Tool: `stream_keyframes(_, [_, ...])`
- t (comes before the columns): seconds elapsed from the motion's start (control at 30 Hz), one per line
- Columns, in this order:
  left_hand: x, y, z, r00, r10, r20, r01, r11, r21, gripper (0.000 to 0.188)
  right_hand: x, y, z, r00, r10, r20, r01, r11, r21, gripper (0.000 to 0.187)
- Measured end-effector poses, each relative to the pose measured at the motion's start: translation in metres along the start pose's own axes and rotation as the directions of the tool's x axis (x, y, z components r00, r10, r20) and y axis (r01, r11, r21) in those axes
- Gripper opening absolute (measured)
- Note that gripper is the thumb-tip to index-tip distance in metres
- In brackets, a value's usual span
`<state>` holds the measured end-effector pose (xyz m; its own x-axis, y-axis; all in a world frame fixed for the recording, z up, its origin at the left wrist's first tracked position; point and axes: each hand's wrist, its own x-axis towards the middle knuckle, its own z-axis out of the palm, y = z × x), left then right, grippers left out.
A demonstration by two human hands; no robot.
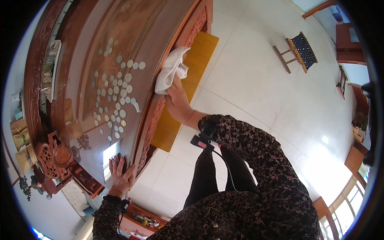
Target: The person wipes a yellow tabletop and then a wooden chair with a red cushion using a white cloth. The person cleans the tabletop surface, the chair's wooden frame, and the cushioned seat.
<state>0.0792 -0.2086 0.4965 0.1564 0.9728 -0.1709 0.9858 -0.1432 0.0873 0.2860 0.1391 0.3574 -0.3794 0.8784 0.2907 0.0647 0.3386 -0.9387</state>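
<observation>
White cloth (172,72) lies at the long near edge of the dark wooden table (160,44), bunched over the fingers of the right hand (178,100); that hand reaches in from the floor side, and the placement probably lets the cloth bear on the rim and the carved apron (152,122) together; the fingers are covered, so I cannot tell how far they are curled or how firmly they grip.

Left hand (120,176) rests palm down near the table's corner, fingers spread and apart, with no object seen in its hold; judged a brace for the leaning body; a dark patch by its fingertips may be shadow or reflection, unclear which.

Yellow bench (205,60) stands along the table's side, below the right forearm; pale coin-like discs (120,86) are scattered across the middle of the top, well apart from the left hand; whether they lie on or under the glossy surface cannot be told.

Cloth appearance: off-white, soft, thin-looking; creased into loose folds, one lobe toward the tabletop, another loose end toward the bench; no clear stain visible.
</observation>
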Motion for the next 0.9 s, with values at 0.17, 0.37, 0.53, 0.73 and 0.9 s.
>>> stream_keyframes(0.17, [-0.004,-0.002,0.003,1.000,0.014,-0.014,-0.014,1.000,0.010,0.034,0.134,0.062,-0.055,0.978,0.002,-0.210,-0.026,0.994,-0.110,0.050])
stream_keyframes(0.37, [-0.008,-0.004,0.004,0.999,-0.004,0.033,0.004,1.000,0.006,0.039,0.234,0.071,-0.155,0.849,0.527,-0.029,-0.459,0.764,0.454,0.026])
stream_keyframes(0.53, [0.035,0.026,-0.040,0.981,-0.121,0.149,0.137,0.985,-0.102,0.049,0.246,0.087,-0.153,0.880,0.443,-0.170,-0.409,0.891,0.199,0.030])
stream_keyframes(0.73, [0.221,0.034,-0.107,0.998,-0.021,-0.059,0.011,0.985,-0.170,0.054,0.270,0.160,-0.135,0.689,0.723,-0.056,-0.597,0.610,0.521,0.052])
stream_keyframes(0.9, [0.429,0.017,-0.128,0.968,0.099,-0.232,-0.129,0.985,-0.116,0.058,0.267,0.209,-0.160,0.730,0.673,0.122,-0.650,0.627,0.429,0.047])
